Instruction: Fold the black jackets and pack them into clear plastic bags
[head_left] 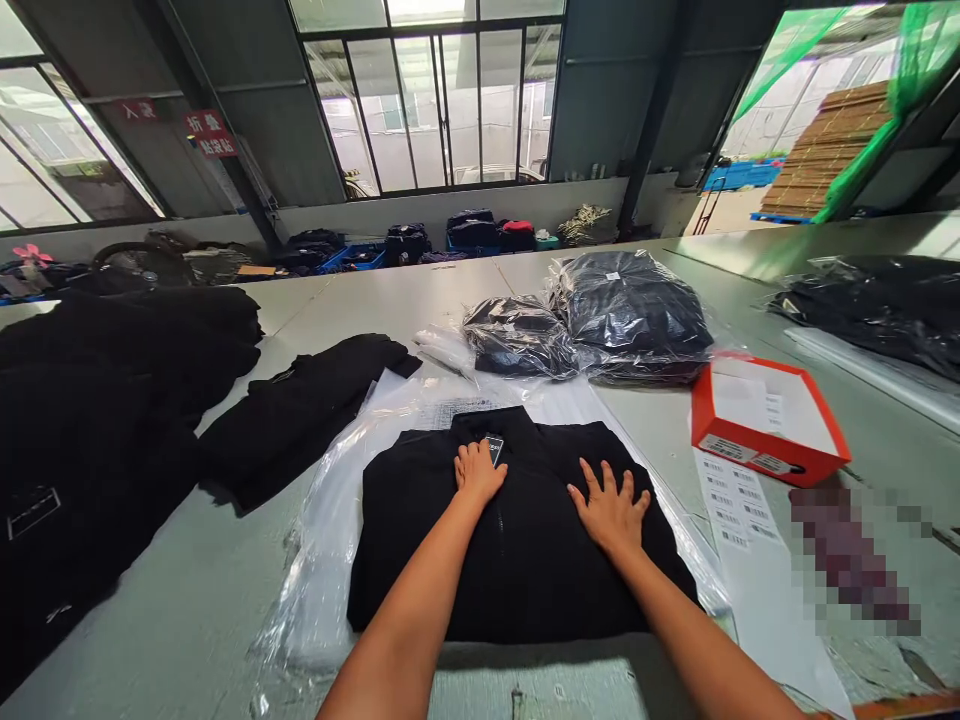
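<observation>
A folded black jacket (pixel 525 570) with a collar lies in front of me on a stack of clear plastic bags (pixel 322 560). My left hand (pixel 480 472) rests on its chest just below the collar, fingers spread and touching a small dark hang tag (pixel 494 449). Flat on the right side of the garment lies my right hand (pixel 613 508), its fingers apart. Neither hand grips anything. Part of the jacket is hidden under my forearms.
Left of the bags lie a black folded garment (pixel 315 410) and a large black pile (pixel 112 420). Bagged garments (pixel 630 310) sit at the back. On the right are a red box (pixel 772 415), a barcode label sheet (pixel 742 510) and more bagged clothing (pixel 885 305).
</observation>
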